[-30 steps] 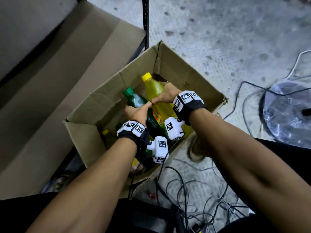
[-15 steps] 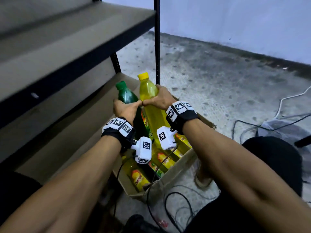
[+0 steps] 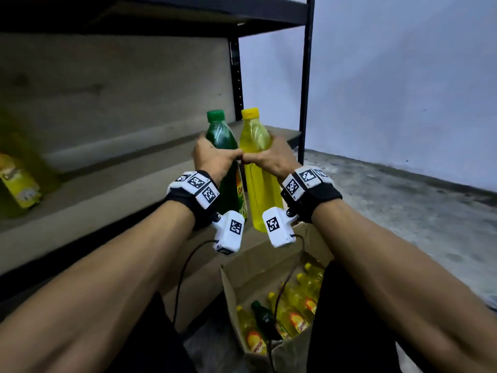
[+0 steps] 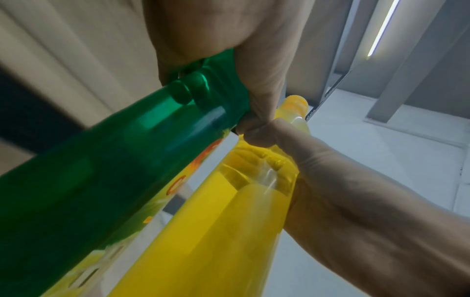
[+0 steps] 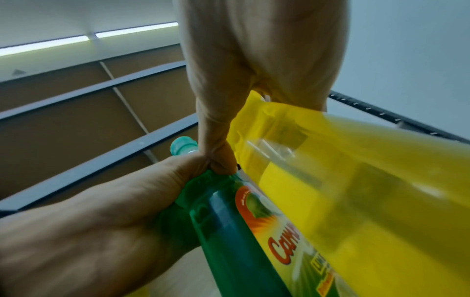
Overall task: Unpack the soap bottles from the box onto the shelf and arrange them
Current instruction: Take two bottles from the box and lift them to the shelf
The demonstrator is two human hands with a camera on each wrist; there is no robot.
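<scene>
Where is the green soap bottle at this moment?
In the head view, the green soap bottle is upright in the left hand, beside the yellow bottle, before the shelf.

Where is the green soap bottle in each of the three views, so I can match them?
Head: green soap bottle stands upright at centre, held by the left hand.
Left wrist: it runs from lower left up to centre.
Right wrist: it lies at bottom centre, label showing.
Shared landmark: the yellow bottle right beside it in all three views.
</scene>
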